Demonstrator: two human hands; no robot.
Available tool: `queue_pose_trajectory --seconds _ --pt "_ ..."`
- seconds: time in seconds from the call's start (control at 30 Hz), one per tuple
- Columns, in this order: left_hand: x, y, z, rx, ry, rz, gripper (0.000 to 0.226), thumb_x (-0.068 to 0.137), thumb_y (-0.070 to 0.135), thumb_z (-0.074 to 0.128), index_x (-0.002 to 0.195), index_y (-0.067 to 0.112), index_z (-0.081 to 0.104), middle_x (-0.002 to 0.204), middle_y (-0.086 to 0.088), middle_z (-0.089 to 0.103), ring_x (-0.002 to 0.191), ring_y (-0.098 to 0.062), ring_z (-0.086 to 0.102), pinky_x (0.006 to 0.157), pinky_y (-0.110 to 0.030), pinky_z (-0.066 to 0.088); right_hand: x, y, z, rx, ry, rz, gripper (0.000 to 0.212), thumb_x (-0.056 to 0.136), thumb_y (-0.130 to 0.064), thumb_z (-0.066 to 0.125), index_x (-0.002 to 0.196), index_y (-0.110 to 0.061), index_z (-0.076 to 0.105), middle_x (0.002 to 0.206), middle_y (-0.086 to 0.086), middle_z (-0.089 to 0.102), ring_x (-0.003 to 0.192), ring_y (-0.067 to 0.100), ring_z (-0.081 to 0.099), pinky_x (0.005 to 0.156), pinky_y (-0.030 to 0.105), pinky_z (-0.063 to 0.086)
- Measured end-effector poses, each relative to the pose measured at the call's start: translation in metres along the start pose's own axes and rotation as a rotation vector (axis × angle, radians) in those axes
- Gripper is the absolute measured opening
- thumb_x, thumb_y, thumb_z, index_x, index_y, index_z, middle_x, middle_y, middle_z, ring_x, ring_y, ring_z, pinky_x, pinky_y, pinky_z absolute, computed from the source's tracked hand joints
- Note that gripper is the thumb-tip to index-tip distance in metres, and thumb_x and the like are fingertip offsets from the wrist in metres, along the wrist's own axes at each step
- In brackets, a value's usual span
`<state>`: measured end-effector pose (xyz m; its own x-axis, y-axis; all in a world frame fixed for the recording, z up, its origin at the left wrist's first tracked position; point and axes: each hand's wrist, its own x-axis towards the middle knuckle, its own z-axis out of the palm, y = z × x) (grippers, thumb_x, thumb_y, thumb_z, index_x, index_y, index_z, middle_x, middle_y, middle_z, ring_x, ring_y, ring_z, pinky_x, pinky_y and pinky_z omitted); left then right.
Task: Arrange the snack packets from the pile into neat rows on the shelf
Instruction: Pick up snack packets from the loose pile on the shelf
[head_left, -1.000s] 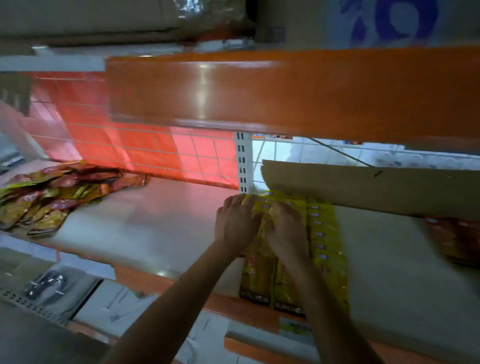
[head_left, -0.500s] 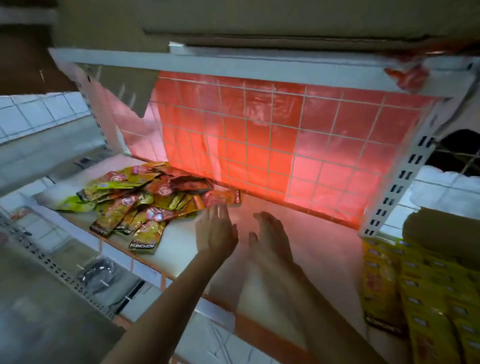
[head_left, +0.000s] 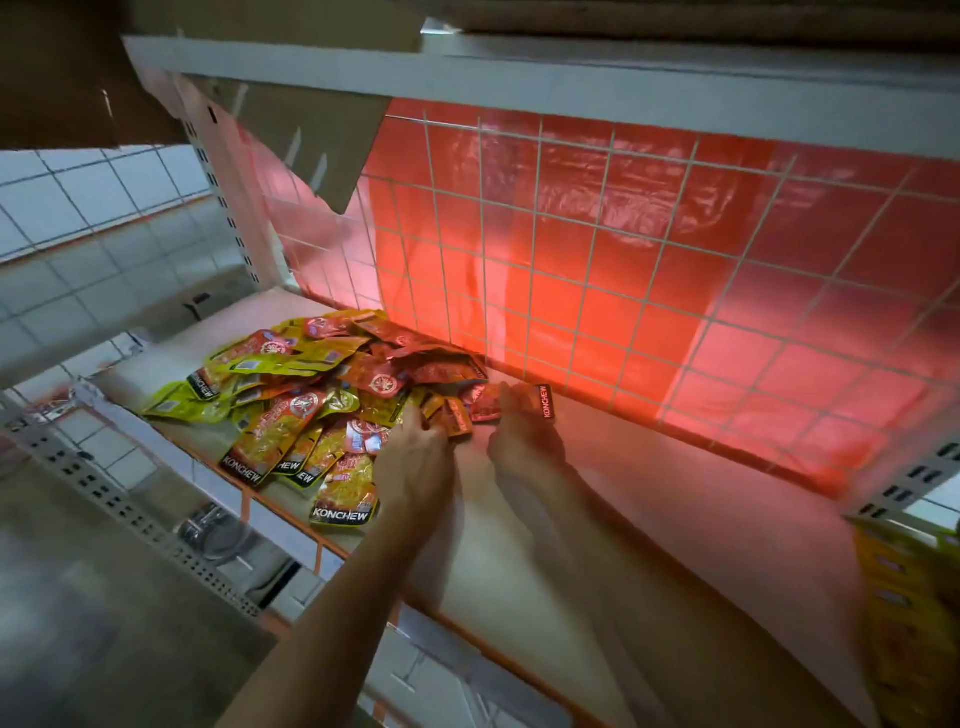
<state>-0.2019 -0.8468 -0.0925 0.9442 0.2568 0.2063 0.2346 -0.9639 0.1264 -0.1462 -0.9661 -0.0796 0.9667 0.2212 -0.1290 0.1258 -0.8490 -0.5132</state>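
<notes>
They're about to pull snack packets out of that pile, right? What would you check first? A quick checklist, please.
1. Right hand pinches a red packet: ok.
2. Left hand has a grip in the pile: cannot tell, it is blurred among the packets.
3. Bare shelf free to the right of the pile: ok.
4. Yellow row in view for lining up: not ok, only its edge shows.
5. Front packet safe from sliding off the shelf edge: cannot tell.
</notes>
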Motion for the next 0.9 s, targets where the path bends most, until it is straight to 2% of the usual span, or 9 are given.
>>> queue_pose_trajectory --seconds 0.17,0.23,0.37,0.43,0.53,0.6,0.73,0.83,0.9 --pt "-0.014 0.009 0.002 -0.183 0.003 0.069 0.026 0.092 0.026 0.049 0.114 0.021 0.062 0.114 -0.006 0.053 0.082 -0.031 0.064 0.067 -0.040 0.053 -0.011 0.007 -0.004 -0.118 0.071 0.033 0.050 0.095 -0.025 0.045 0.143 -0.027 0.031 0.133 0.008 0.036 0.116 0.036 0.051 0.089 0.041 0.044" --pt "-0.021 0.015 0.004 -0.221 0.009 0.113 0.022 0.090 0.028 0.053 0.106 0.021 0.066 0.114 -0.006 0.054 0.079 -0.030 0.064 0.065 -0.040 0.053 -0.025 0.017 -0.006 -0.148 0.134 0.034 0.045 0.096 -0.027 0.043 0.141 -0.027 0.035 0.125 0.009 0.040 0.110 0.035 0.054 0.086 0.040 0.045" --pt "-0.036 0.030 0.006 -0.239 0.039 0.193 0.028 0.091 0.039 0.053 0.093 0.016 0.070 0.112 -0.006 0.056 0.080 -0.027 0.060 0.065 -0.040 0.051 -0.049 0.041 -0.010 -0.283 0.204 0.052 0.051 0.088 -0.039 0.053 0.133 -0.019 0.040 0.130 0.008 0.040 0.120 0.030 0.039 0.092 0.041 0.039" --pt "-0.047 0.039 0.007 -0.161 0.048 0.186 0.033 0.091 0.046 0.050 0.093 0.020 0.070 0.113 -0.003 0.056 0.082 -0.026 0.058 0.065 -0.037 0.050 -0.061 0.051 -0.012 -0.260 0.170 0.097 0.056 0.087 -0.044 0.054 0.132 -0.014 0.038 0.131 0.008 0.044 0.122 0.029 0.040 0.093 0.040 0.038" --pt "-0.062 0.055 0.006 -0.146 0.105 0.180 0.035 0.091 0.044 0.047 0.084 0.019 0.069 0.099 -0.002 0.064 0.076 -0.026 0.056 0.058 -0.033 0.042 -0.079 0.057 -0.015 -0.217 0.208 0.181 0.062 0.084 -0.048 0.057 0.130 -0.012 0.038 0.126 0.009 0.047 0.118 0.030 0.044 0.092 0.040 0.040" --pt "-0.066 0.061 0.009 -0.154 0.102 0.162 0.026 0.094 0.038 0.048 0.088 0.021 0.067 0.097 0.000 0.066 0.079 -0.024 0.056 0.061 -0.031 0.040 -0.091 0.058 -0.020 -0.118 0.261 0.252 0.063 0.082 -0.045 0.060 0.131 -0.013 0.035 0.124 0.011 0.043 0.115 0.031 0.046 0.092 0.041 0.041" --pt "-0.063 0.059 0.014 -0.163 0.025 0.154 0.022 0.096 0.035 0.046 0.103 0.025 0.064 0.106 0.004 0.064 0.087 -0.018 0.055 0.074 -0.028 0.043 -0.109 0.070 -0.030 0.090 0.333 0.331 0.078 0.079 -0.021 0.068 0.142 -0.012 0.022 0.126 0.012 0.035 0.116 0.034 0.049 0.093 0.042 0.048" --pt "-0.059 0.066 0.005 -0.343 0.033 0.114 0.016 0.088 0.025 0.061 0.097 0.011 0.063 0.106 -0.010 0.061 0.087 -0.029 0.058 0.071 -0.036 0.044 -0.119 0.081 -0.032 0.207 0.366 0.324 0.075 0.077 -0.016 0.070 0.139 -0.012 0.028 0.123 0.011 0.037 0.113 0.033 0.051 0.087 0.039 0.049" --pt "-0.060 0.076 0.000 -0.522 0.032 0.073 0.027 0.081 0.016 0.070 0.103 0.004 0.059 0.113 -0.018 0.052 0.090 -0.037 0.057 0.070 -0.039 0.046 -0.126 0.087 -0.031 0.262 0.385 0.317 0.074 0.076 -0.017 0.071 0.137 -0.011 0.030 0.121 0.011 0.041 0.111 0.032 0.051 0.081 0.033 0.045"
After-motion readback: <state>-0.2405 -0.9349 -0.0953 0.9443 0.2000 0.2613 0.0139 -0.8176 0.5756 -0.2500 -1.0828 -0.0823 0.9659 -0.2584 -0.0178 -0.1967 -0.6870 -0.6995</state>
